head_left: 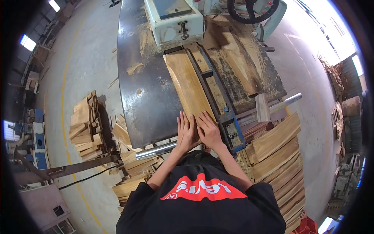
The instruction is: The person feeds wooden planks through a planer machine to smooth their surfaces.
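A long wooden board (187,84) lies flat on the dark machine table (150,103), its long side against a metal guide fence (215,93). The board's far end reaches the front of a pale green machine housing (175,27). On the near end, my left hand (186,132) rests flat with fingers stretched forward. Beside it, my right hand (209,132) lies on the same board, close to the fence, fingers also extended. Both hands are open and press on the wood from above without wrapping round it. The thumbs nearly meet at the board's near edge.
Cut boards are stacked at my right (278,156) and in a pile on the left floor (85,128). Another plank (241,62) lies beyond the fence. A black handwheel (253,17) is at the far right. A metal roller (156,151) runs along the table's near edge.
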Tool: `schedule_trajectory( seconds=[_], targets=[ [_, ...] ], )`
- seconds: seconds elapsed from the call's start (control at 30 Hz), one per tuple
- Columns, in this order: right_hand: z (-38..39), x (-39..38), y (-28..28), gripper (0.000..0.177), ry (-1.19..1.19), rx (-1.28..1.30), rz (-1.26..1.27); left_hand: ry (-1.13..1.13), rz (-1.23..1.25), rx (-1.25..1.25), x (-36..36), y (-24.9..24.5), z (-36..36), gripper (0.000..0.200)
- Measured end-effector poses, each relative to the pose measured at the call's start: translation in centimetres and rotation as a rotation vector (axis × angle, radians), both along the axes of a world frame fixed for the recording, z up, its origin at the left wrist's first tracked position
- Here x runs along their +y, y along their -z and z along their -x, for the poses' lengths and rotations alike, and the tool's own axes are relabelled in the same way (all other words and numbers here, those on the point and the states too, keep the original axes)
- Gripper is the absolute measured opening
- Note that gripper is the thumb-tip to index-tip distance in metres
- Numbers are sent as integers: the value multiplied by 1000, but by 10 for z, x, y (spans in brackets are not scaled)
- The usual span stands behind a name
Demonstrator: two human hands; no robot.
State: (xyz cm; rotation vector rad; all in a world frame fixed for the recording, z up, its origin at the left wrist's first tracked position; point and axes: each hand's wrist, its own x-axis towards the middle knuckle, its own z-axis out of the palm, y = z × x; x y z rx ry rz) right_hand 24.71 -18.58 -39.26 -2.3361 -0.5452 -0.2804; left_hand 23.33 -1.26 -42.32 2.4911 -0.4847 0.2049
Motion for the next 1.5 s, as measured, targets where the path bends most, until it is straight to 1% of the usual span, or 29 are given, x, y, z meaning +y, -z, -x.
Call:
schedule_trajectory(
  seconds=[0.07,0.1,0.2,0.27,0.3,0.4,0.43,0.57,0.67,0.8,1.0,1.03,1.07,1.13,1.17,1.27,1.33,1.37,1.47,1.5],
  targets=[
    [-12,0,8,45,16,-1,-26,10,27,9,-2,-3,-16,133],
    [-20,4,10,45,23,-4,-46,5,-8,-33,1,-2,-24,131],
    [-45,19,21,43,61,-46,-75,19,-79,-59,12,6,-51,137],
    [-69,29,24,42,82,-71,-81,23,-110,-48,20,4,-72,136],
    [-82,36,24,37,128,-81,-109,25,-119,-41,23,1,-83,136],
    [-106,48,26,30,216,-39,-194,17,-131,-28,30,-7,-100,135],
    [-112,53,27,26,239,-85,-187,18,-122,-33,33,-8,-107,135],
    [-140,62,32,25,244,-74,-227,4,-95,-51,39,-7,-133,133],
    [-163,71,32,24,244,-108,-248,-3,-128,-38,46,-12,-155,132],
    [-193,84,33,24,275,-99,-269,7,-127,-89,59,-8,-184,130],
    [-225,92,33,28,209,-109,-280,-4,-194,-96,74,-3,-219,130],
    [-228,90,31,30,141,-69,-310,-17,-195,-108,76,2,-224,130],
    [-230,86,29,34,85,-79,-274,-11,-179,-113,79,6,-229,129],
    [-226,84,17,39,38,-24,-217,-3,-145,-134,84,10,-240,129],
    [-216,79,8,43,12,5,-234,-1,-185,-121,88,11,-246,126],
    [-171,56,-5,42,76,-46,-227,-93,-185,-151,86,8,-248,123],
    [-133,31,-15,42,167,-140,-134,-167,-143,-116,76,-8,-244,123],
    [-116,18,-20,40,204,-91,-100,-212,-107,-122,73,-7,-243,123],
    [-76,-13,-22,53,390,-45,58,-294,-33,-114,68,-8,-243,124],
    [-66,-20,-23,58,441,-16,75,-314,-31,-100,66,-9,-242,122]
  ],
)
